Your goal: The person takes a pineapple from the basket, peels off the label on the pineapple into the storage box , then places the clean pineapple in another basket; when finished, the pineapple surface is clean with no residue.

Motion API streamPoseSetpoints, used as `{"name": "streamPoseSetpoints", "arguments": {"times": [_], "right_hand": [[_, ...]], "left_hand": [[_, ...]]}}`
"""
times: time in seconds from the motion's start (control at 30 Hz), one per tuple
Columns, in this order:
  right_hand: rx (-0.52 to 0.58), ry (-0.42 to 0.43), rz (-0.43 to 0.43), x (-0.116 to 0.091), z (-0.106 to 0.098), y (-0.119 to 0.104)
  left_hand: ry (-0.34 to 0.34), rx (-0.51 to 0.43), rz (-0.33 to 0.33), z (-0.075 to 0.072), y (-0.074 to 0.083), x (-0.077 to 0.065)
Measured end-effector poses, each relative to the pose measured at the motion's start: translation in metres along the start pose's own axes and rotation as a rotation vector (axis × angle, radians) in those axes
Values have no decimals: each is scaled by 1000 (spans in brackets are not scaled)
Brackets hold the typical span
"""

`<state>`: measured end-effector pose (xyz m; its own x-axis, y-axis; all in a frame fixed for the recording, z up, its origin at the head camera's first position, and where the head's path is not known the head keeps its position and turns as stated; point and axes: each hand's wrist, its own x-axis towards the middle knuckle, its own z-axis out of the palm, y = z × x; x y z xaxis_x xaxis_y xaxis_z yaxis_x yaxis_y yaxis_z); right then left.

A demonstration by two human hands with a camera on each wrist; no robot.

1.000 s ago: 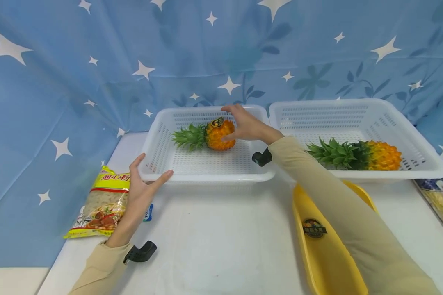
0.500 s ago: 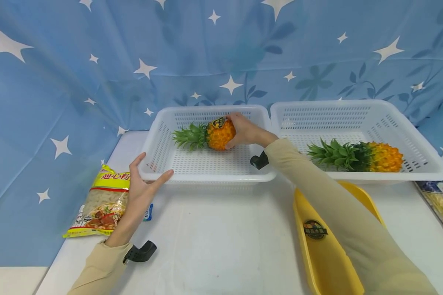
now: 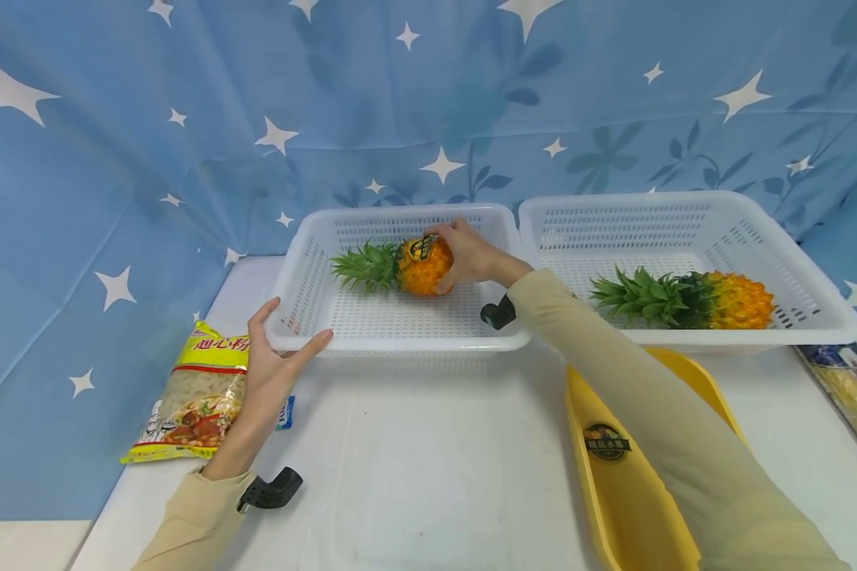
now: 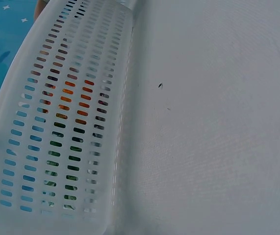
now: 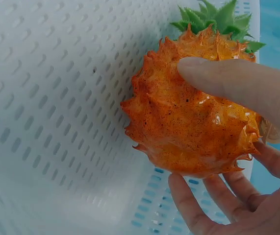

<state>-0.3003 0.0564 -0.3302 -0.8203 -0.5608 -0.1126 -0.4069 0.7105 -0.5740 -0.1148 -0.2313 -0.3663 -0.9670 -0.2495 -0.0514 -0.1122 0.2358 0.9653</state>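
In the head view my right hand grips the round orange body of a pineapple lying in the left white basket. Its green crown points left, and a dark label sits on its upper side. Seen from the right wrist, the thumb presses one side of the spiky pineapple, while the fingertips reach round the opposite side. My left hand holds the same basket at its front left corner, thumb along the front rim. The left wrist view shows mostly the slotted basket wall.
A second white basket with another pineapple stands at right. Under my right forearm lies a yellow boat-shaped tray. A yellow food bag lies at left, another packet at far right. A starred blue curtain hangs behind.
My right hand, spread beside the pineapple a second ago, has closed round its body. The pineapple has rolled slightly, its label turning forward. My left hand keeps its place on the basket corner.
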Motion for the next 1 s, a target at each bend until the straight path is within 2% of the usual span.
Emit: {"name": "streamPoseSetpoints", "arguments": {"times": [0.13, 0.37, 0.53, 0.73, 1.0], "right_hand": [[15, 6, -11, 1, 3, 3], [153, -14, 6, 4, 6, 3], [223, -28, -20, 6, 8, 1], [168, -35, -29, 6, 7, 0], [113, -38, 28, 4, 8, -5]], "left_hand": [[-3, -11, -4, -1, -2, 0], [-7, 1, 5, -1, -1, 0], [-3, 11, 11, -2, 0, 0], [-10, 2, 27, -1, 1, 2], [-4, 25, 22, -2, 1, 0]]}}
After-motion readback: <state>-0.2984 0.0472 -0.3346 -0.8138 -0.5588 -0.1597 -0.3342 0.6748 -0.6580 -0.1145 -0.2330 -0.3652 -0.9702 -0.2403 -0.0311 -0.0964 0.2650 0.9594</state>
